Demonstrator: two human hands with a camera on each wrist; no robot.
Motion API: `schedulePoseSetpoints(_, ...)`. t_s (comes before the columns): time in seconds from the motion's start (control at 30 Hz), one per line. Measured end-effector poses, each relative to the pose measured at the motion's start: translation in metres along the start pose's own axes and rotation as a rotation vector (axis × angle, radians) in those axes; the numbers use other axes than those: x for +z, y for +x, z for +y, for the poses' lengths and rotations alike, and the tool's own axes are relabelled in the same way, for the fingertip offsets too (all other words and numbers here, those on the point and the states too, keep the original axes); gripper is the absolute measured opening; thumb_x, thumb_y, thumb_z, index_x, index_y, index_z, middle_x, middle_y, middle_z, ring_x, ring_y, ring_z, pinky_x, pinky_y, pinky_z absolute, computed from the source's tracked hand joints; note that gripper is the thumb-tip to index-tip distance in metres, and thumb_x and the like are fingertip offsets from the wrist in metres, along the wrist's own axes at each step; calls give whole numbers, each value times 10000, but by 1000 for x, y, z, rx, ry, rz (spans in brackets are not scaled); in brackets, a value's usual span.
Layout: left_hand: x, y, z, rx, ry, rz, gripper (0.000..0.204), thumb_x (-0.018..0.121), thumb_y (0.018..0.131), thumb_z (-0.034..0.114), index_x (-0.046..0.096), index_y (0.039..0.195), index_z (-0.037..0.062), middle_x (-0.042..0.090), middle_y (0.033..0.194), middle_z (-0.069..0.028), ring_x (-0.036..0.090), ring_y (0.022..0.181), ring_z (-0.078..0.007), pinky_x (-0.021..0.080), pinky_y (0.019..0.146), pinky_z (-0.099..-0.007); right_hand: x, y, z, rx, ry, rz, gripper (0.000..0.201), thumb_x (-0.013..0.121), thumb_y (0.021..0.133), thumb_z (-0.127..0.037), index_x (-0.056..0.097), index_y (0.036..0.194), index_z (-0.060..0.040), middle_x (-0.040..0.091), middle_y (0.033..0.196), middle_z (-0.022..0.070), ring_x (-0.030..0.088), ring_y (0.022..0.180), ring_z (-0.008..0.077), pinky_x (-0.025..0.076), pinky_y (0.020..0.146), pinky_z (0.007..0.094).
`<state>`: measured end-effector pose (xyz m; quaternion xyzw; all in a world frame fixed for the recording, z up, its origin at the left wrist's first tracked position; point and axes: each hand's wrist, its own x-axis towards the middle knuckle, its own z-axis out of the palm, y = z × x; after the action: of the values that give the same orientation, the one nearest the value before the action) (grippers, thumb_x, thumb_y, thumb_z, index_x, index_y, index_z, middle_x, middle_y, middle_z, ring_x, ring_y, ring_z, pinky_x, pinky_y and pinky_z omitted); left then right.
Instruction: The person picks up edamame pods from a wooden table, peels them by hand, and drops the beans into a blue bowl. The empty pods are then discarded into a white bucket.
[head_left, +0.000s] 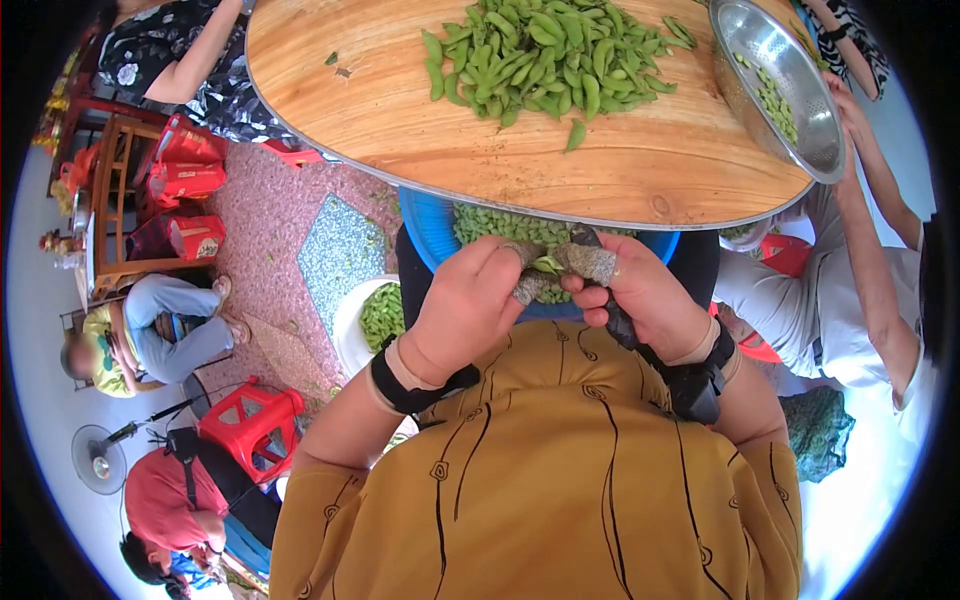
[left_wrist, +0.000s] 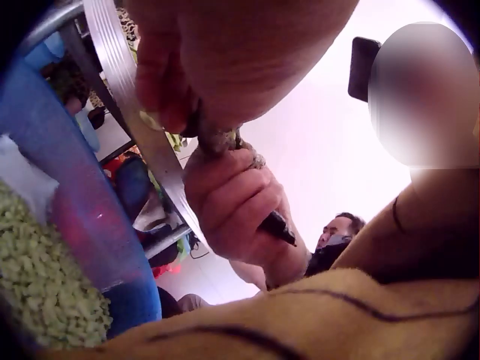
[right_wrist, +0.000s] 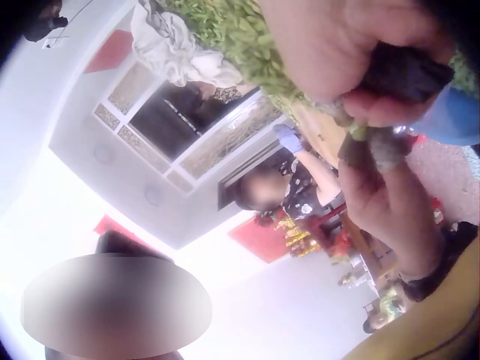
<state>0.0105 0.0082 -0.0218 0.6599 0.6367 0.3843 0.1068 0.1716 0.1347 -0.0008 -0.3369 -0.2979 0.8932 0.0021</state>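
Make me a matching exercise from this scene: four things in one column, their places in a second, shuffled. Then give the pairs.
1. pile of green pods
2. metal bowl
3. blue basin
4. single pod

A. pinched between both hands' fingertips
B. middle of the wooden tabletop
C. below the table edge, holding shelled beans
D. tilted at the table's right end

Pairs: 1-B, 2-D, 3-C, 4-A
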Motion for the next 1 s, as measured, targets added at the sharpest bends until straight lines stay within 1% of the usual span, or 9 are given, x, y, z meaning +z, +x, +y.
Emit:
schedulePoseSetpoints(0.13, 2, -2, 4, 18, 35, 42, 257, 645, 697, -22, 535, 929, -29, 550, 841, -175, 589, 764, -344, 493, 636, -398, 3, -2, -3, -5, 4, -22, 145, 538, 907, -130, 543, 1041, -73, 530, 791, -11, 429, 572, 17, 392, 467, 170)
schedulePoseSetpoints(0.27, 2, -5, 5, -659, -924, -78, 132, 527, 916, 70, 569, 1010, -12, 594, 849, -76, 545, 706, -159, 457, 597, -312, 2, 1, 2, -56, -70, -6, 126, 554, 900, -129, 563, 1003, -58, 520, 762, -1, 458, 587, 44, 425, 495, 224)
schedulePoseSetpoints(0.33, 2, -4, 3, -867, -1328, -40, 145, 493, 943, 87, 569, 1021, -9, 591, 844, -51, 523, 683, -128, 443, 586, -290, -4, 5, 12, -540, -906, 168, 140, 625, 852, -141, 588, 944, -42, 539, 746, 56, 547, 609, 154, 465, 543, 317)
schedulePoseSetpoints(0.4, -2, -2, 2, -1026, -1736, 63, 160, 510, 932, 101, 574, 1046, 9, 581, 811, -41, 487, 614, -128, 418, 574, -258, -2, 6, 11, -807, -1190, 104, 159, 652, 816, -141, 596, 924, -39, 545, 749, 92, 571, 644, 225, 471, 572, 351)
schedulePoseSetpoints(0.43, -2, -4, 0, -1027, -1736, 62, 160, 510, 932, 101, 574, 1046, 9, 581, 811, -41, 487, 614, -128, 418, 574, -258, -2, 5, 10, -1078, -1469, 34, 179, 679, 781, -142, 604, 904, -36, 551, 751, 128, 594, 680, 297, 477, 600, 386)
schedulePoseSetpoints(0.63, -3, -6, 4, -865, -747, -154, 134, 483, 906, 39, 610, 924, 2, 609, 733, -45, 532, 610, -141, 424, 564, -244, -1, 1, 2, -1063, -1469, 189, 205, 674, 707, -113, 592, 875, -30, 556, 742, 154, 574, 702, 349, 471, 601, 410)
schedulePoseSetpoints(0.7, 3, -12, 1, -394, -341, -211, 146, 472, 839, -23, 613, 876, -7, 609, 711, -76, 564, 634, -145, 447, 582, -256, -5, 6, 9, -1009, -1465, 118, 195, 667, 705, -109, 580, 855, -20, 552, 738, 163, 568, 705, 360, 466, 601, 420)
schedulePoseSetpoints(0.87, -8, -10, 7, -392, -537, -485, 250, 433, 772, -82, 613, 929, -7, 622, 768, -99, 578, 683, -140, 472, 649, -264, -10, -3, -2, -623, -1291, -129, 161, 636, 694, -95, 553, 787, 7, 531, 717, 199, 536, 713, 410, 443, 620, 447)
schedulePoseSetpoints(1.0, -21, -18, 0, -544, -808, -525, 302, 447, 797, -84, 604, 1038, 9, 629, 801, -114, 594, 705, -175, 476, 665, -267, -5, -2, -1, -669, -1378, -79, 169, 653, 699, -117, 567, 789, -2, 542, 715, 191, 550, 704, 399, 451, 628, 440)
